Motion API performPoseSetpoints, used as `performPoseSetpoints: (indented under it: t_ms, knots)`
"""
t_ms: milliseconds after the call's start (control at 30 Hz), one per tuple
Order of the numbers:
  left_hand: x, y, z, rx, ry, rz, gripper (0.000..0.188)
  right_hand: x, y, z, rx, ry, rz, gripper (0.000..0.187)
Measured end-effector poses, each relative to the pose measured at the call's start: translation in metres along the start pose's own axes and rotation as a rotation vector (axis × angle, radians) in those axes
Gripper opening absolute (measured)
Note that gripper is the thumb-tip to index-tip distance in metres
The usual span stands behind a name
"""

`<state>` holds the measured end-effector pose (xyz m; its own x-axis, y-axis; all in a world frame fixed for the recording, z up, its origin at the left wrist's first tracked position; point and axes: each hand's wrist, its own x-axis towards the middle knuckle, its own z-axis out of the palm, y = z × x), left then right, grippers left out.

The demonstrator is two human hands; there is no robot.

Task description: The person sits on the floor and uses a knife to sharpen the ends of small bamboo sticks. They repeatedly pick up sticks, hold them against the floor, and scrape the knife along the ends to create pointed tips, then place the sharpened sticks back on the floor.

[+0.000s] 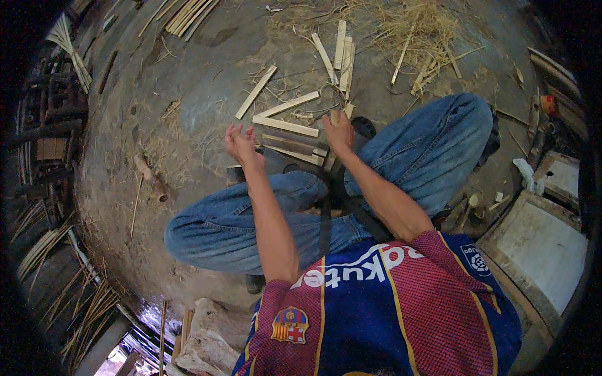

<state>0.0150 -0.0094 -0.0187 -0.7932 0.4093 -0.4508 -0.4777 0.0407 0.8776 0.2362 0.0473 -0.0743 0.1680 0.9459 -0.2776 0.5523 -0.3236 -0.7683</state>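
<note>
Pale wooden strips (285,126) lay beside the left hand (241,145), its fingers loosely curled and parted; the right hand (338,131) curled closely, its hold too small to tell.

Workshop: cut wooden strips (285,126), heaped shavings (423,24), thin sticks (190,17), littered floor (135,81).

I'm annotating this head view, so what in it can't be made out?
Head view: the palm of the right hand, hidden by its back.
Head view: far ends of the topmost pale sticks, cut off by the upper edge.
Head view: the red item at far right, too small to identify.
</note>
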Motion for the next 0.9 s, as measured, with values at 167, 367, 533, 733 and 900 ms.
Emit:
performPoseSetpoints:
  t_ms: [167, 367, 533, 733, 900]
  knots:
    - [0.008, -0.012, 0.001, 0.503, -0.323, -0.008, 0.038, 0.033, -0.011, 0.026, -0.125, -0.074, -0.318, 0.043]
    - [-0.028, -0.082, 0.018, 1.3, -1.05, 0.228, 0.045, 0.069, -0.018, 0.039, -0.301, -0.307, -0.472, 0.038]
    - [-0.082, -0.075, 0.052, 1.584, -1.446, 0.016, 0.043, 0.066, -0.021, 0.032, -0.498, -0.312, -0.597, 0.038]
    - [-0.053, -0.103, 0.037, 1.563, -1.319, 0.05, 0.034, 0.06, 0.01, 0.034, -0.704, -0.283, -0.748, 0.031]
    - [-0.046, -0.098, 0.029, 1.473, -1.23, 0.034, 0.032, 0.044, 0.011, 0.024, -0.531, -0.287, -0.528, 0.034]
